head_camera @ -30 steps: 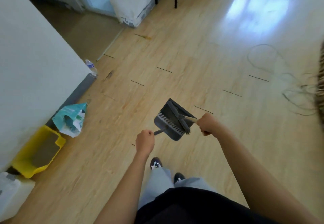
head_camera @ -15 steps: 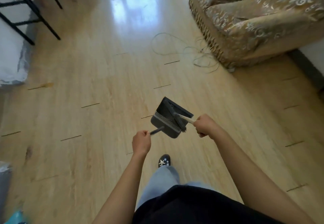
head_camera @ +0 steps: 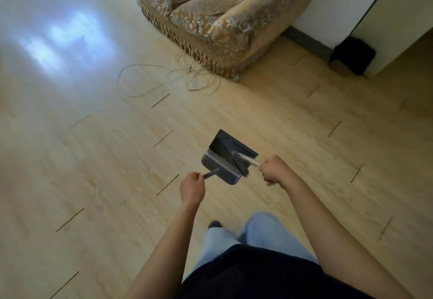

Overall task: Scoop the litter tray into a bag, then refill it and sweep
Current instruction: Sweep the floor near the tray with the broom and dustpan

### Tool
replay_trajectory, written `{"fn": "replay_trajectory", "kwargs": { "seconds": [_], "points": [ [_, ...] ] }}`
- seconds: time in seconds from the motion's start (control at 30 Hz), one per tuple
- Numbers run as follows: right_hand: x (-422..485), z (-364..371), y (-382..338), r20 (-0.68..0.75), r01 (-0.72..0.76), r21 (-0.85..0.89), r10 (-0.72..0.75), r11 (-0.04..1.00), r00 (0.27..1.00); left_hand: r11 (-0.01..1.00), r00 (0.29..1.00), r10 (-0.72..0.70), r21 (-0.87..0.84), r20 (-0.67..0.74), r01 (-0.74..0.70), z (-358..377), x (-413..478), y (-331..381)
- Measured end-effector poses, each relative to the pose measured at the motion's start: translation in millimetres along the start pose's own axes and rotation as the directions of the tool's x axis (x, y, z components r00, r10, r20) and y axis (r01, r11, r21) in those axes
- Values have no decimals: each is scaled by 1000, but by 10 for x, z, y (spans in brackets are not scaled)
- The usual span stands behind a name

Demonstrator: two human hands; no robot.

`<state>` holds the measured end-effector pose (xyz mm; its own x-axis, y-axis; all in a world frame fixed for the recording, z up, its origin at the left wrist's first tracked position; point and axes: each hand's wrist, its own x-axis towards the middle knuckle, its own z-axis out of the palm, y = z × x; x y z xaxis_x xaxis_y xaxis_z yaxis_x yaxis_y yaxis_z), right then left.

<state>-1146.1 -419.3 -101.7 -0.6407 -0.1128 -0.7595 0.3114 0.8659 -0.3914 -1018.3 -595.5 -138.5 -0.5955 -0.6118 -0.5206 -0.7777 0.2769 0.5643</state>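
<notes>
Head view: the left hand [head_camera: 192, 187] curls round the dark handle of the dustpan [head_camera: 228, 158], which juts up and right from that fist, above the wooden floor [head_camera: 93, 158]. The right hand [head_camera: 275, 169] grips the brush [head_camera: 239, 159] by its pale handle, its head lying across the pan just left of the knuckles.

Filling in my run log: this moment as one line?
left hand: holds dustpan | right hand: holds brush | brush: across dustpan | floor: cable by sofa
</notes>
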Motion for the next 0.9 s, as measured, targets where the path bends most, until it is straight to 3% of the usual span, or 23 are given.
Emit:
{"fn": "replay_trajectory", "kwargs": {
  "seconds": [0.3,0.57,0.9],
  "points": [
    [391,-398,450,-36,-102,176,110,979,993,986,987,78,136,143,-98,391,222,591],
    [877,-1230,854,47,-116,161,109,980,993,970,986,93,212,136,-121,1081,329,1368],
    [1206,-2394,1171,19,-96,131,94,987,995,956,974,156,222,163,-190,1833,363,2422]
  ]
}}
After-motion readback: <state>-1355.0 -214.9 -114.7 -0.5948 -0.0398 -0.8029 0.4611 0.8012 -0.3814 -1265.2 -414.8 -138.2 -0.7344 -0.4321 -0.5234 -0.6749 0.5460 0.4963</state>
